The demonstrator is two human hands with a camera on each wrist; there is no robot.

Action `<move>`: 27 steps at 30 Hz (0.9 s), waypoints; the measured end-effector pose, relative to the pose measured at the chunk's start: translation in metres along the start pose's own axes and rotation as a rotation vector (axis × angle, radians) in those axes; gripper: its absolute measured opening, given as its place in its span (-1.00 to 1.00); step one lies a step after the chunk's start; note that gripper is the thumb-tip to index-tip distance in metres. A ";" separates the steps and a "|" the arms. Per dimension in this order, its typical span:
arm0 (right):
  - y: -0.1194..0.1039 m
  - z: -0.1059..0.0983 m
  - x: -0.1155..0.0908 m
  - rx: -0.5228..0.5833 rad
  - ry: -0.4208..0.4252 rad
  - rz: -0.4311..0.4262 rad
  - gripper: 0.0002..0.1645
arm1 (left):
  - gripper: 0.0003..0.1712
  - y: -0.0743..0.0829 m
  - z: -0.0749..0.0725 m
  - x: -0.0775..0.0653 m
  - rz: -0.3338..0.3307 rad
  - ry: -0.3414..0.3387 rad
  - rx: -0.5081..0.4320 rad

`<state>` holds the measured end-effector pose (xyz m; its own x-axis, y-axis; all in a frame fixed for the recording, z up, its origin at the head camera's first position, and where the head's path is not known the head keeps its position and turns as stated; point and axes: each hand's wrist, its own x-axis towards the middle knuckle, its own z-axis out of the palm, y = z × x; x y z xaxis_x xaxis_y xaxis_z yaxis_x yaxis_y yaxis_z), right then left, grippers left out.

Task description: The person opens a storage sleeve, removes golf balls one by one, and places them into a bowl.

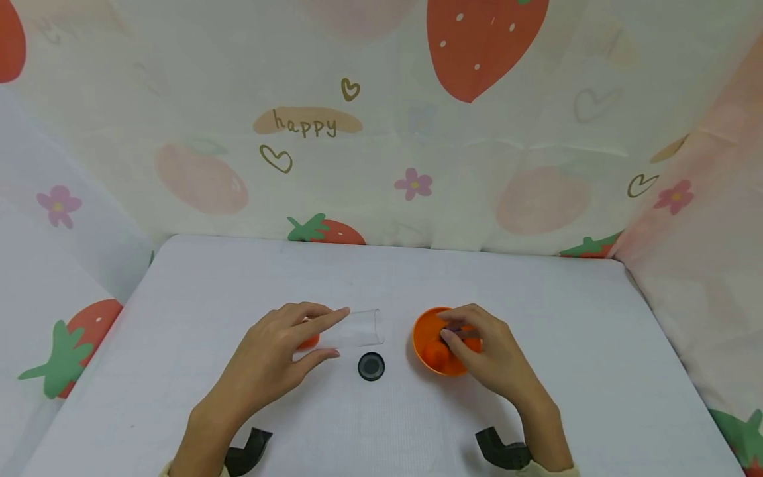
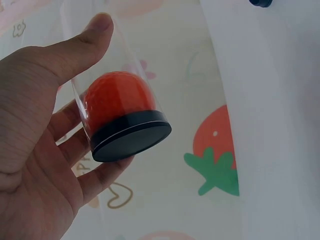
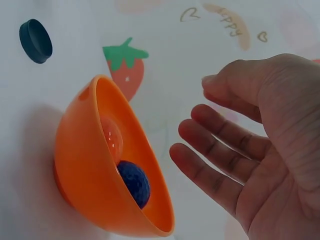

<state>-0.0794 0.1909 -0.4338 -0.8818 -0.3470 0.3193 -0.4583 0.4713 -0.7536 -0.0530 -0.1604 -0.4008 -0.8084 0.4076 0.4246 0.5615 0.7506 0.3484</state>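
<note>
So the left hand [image 1: 277, 348] has its thumb and fingers bent around a clear tube [image 1: 357, 328], thumb on one side and fingers on the other; the tube's bare end points to about 3 o'clock, and a red-orange ball [image 2: 120, 97] sits down by the black base [image 2: 131, 136]; honestly can't tell from up top whether the tube rests on the table [image 1: 405, 424] or hangs just over it. Right hand [image 1: 485, 344] is at the orange bowl [image 3: 80, 155], off at 3 o'clock from the tube; its fingers are part-spread and hold nothing, with a gap to the blue ball [image 3: 135, 184]; another orange ball [image 1: 437, 356] sits toward 7 o'clock in the bowl.

My worries: nothing covers that bare end, so tipping it down could let the ball roll out; the tube looks slick, so a loose hold could let it twist or slide; the balls sit close, so a sloppy pinch could squirt the blue one away, and a knuckle on the bowl's rim might tip the lot; the loose black cap [image 1: 371, 366] lies at 6 o'clock from the tube's bare end, easy for a passing hand to knock.
</note>
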 end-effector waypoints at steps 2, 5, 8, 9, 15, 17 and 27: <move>-0.001 0.001 0.000 0.020 -0.004 -0.003 -0.68 | -0.20 0.000 0.000 0.000 0.005 0.003 0.001; -0.003 0.003 0.001 0.046 -0.014 0.004 -0.68 | -0.19 0.001 0.000 0.000 -0.001 -0.009 0.003; -0.007 0.006 0.001 0.076 -0.023 0.019 -0.67 | -0.21 0.002 0.000 0.001 -0.010 -0.028 0.001; -0.008 0.007 0.002 0.087 -0.025 0.020 -0.67 | -0.22 0.003 0.000 0.001 -0.014 -0.034 0.002; -0.014 0.020 0.004 0.156 -0.015 -0.017 -0.69 | -0.23 0.003 0.001 0.001 0.003 -0.035 0.010; -0.017 0.027 0.005 0.189 0.010 -0.035 -0.69 | -0.24 0.003 0.001 0.001 0.025 -0.022 0.023; -0.032 0.053 0.009 0.377 0.002 0.018 -0.62 | -0.23 0.003 -0.001 0.001 0.093 0.026 0.097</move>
<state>-0.0664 0.1297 -0.4370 -0.8898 -0.3397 0.3046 -0.3697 0.1454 -0.9177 -0.0523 -0.1577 -0.3986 -0.7480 0.4649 0.4736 0.6130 0.7575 0.2246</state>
